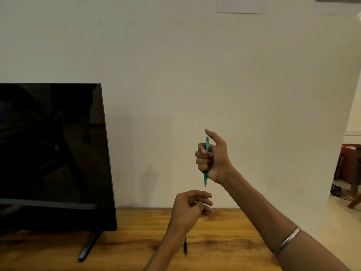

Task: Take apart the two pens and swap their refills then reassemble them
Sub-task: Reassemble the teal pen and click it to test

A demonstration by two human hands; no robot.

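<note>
My right hand (212,159) is raised above the wooden table (224,241) and grips a teal pen (205,178) upright, tip pointing down, with the thumb up beside its top end. My left hand (190,208) hovers just below the pen's tip, fingers loosely curled; I cannot tell whether it holds a small part. A dark pen (185,248) lies on the table, partly hidden behind my left wrist.
A black monitor (52,153) on a thin stand (88,249) fills the left side of the table. A pale wall stands right behind the table. To the right a doorway shows wooden furniture (349,165) and a floor.
</note>
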